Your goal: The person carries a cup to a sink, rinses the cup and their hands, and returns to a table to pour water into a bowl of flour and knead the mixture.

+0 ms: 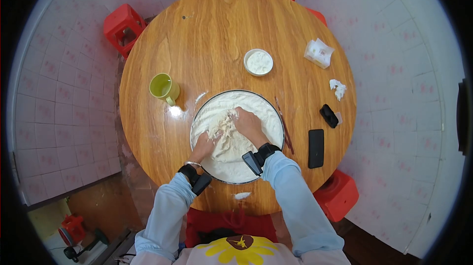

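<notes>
Left hand [203, 148] and right hand [249, 124] press pale, lumpy dough [224, 131] in a round, dark-rimmed basin [237, 182].
The dough lies just toward ten o'clock from basin centre; whether the partly buried fingers are apart or together cannot be told.

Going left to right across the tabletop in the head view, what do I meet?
Green mug, large round basin of flour, reddish chopsticks, black phone, crumpled white tissue.
</notes>
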Tool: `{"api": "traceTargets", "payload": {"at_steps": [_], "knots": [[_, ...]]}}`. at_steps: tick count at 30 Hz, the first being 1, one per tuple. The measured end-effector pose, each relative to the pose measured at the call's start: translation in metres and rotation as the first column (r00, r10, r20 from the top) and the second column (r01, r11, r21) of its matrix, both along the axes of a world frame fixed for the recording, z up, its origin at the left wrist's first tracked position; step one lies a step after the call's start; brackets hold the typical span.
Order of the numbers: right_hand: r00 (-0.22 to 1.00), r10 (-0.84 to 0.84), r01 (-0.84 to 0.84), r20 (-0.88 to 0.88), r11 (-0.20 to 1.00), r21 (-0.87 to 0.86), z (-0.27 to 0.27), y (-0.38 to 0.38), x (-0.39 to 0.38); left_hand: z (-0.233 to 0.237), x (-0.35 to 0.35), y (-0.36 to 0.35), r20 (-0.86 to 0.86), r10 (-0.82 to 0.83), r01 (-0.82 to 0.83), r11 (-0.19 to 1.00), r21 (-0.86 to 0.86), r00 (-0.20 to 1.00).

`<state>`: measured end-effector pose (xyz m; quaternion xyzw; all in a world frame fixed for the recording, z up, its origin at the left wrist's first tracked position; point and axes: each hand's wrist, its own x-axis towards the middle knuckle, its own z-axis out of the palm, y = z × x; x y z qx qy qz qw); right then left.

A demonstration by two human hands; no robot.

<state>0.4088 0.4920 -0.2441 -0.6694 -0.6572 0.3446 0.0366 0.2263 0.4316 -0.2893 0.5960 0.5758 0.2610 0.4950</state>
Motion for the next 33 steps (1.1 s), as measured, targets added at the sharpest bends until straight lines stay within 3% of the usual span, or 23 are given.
{"api": "traceTargets", "payload": {"at_steps": [3,5,9,11,12,14,17,21,24,26,27,31,33], "knots": [[0.999,-0.037,0.036,-0.009,0.990,-0.133,-0.003,0.003,0.002,0.004,-0.003,0.001,0.067,0.017,-0.012,0.997,-0.071,0.998],[0.981,-0.054,0.053,-0.188,0.999,-0.010,-0.026,-0.004,0.011,0.003,-0.008,0.000,0.094,-0.065,0.075,0.990,-0.116,0.993],[0.957,0.092,-0.064,-0.276,0.992,0.110,-0.015,-0.006,0.042,0.024,-0.007,-0.013,0.036,-0.076,0.079,0.992,-0.094,0.996],[0.962,0.260,-0.214,-0.084,0.909,0.357,0.003,-0.005,0.053,0.034,0.000,-0.015,0.022,-0.084,0.083,0.996,0.024,0.996],[0.962,0.258,-0.212,-0.086,0.909,0.358,0.004,-0.001,0.056,0.034,0.003,-0.017,0.021,-0.086,0.085,0.996,0.024,0.996],[0.903,0.429,-0.367,0.014,0.754,0.544,0.002,0.009,0.062,0.033,0.009,-0.021,-0.150,-0.027,0.039,0.996,0.082,0.988],[0.860,0.506,-0.440,0.064,0.672,0.595,-0.009,0.020,0.065,0.023,0.012,-0.028,-0.185,0.050,-0.025,0.991,0.135,0.981],[0.866,0.488,-0.464,0.109,0.701,0.542,-0.029,0.022,0.077,0.024,0.013,-0.023,-0.183,0.062,-0.051,0.997,0.065,0.981],[0.912,0.399,-0.378,0.097,0.722,0.579,-0.032,0.000,0.084,0.013,0.016,-0.021,-0.124,0.113,-0.107,0.993,0.051,0.986],[0.977,0.213,-0.174,-0.024,0.850,0.497,-0.033,-0.030,0.087,-0.002,0.017,-0.021,-0.145,0.147,-0.122,0.978,0.169,0.978],[0.983,0.181,-0.135,-0.044,0.857,0.497,-0.040,-0.044,0.088,-0.007,0.017,-0.021,-0.136,0.150,-0.127,0.978,0.163,0.979],[0.956,0.217,-0.124,-0.195,0.908,0.400,-0.033,-0.092,0.083,0.000,0.021,-0.008,-0.174,0.121,-0.073,0.963,0.258,0.977],[0.966,0.208,-0.116,-0.156,0.881,0.460,-0.023,-0.092,0.081,0.018,0.022,-0.005,-0.204,0.093,-0.031,0.957,0.287,0.975]]}}
